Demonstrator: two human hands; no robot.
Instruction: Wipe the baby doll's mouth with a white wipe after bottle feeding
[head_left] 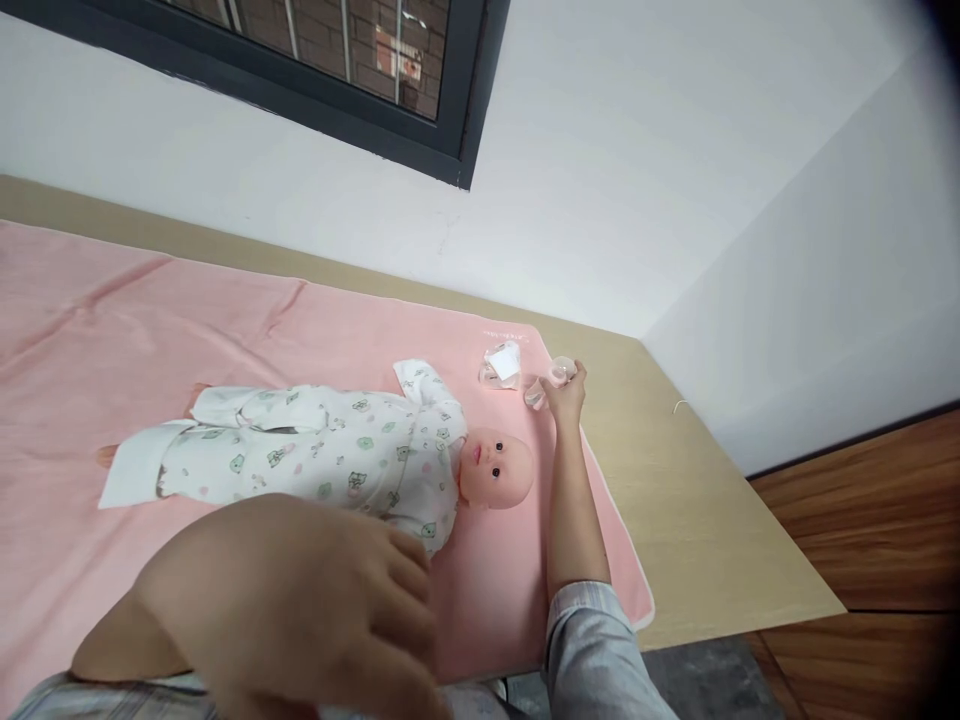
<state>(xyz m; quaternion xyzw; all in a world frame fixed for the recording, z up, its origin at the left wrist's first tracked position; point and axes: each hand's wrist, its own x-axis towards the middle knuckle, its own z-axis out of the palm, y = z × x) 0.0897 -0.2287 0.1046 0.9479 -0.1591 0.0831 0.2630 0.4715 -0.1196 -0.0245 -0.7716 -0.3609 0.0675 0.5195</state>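
- Near the blanket's (480, 630) far right corner: cup (561, 369), clear, in the right hand (568, 392), fingers curled round the side.
- Just left of that cup, by the blanket's right edge: clear piece (534, 393). Touching the fingers or not, cannot tell.
- Left hand (300, 600) big and blurred in front of the doll (345, 440), fingers bent; holding anything or not, cannot tell.
- Doll on its back on the blanket, head toward the right edge.
- Possible slip of the cup: smooth-looking walls, hold mostly by fingers.
- Possible tipping or rolling of the clear piece toward the table's (690, 510) bare right side: very little room beside the fingers.
- Packet (501, 365) near too, light-looking; could get brushed aside by a leftward sweep.
- Right forearm (574, 510) close by the doll's head: risk of a bump on swinging left.
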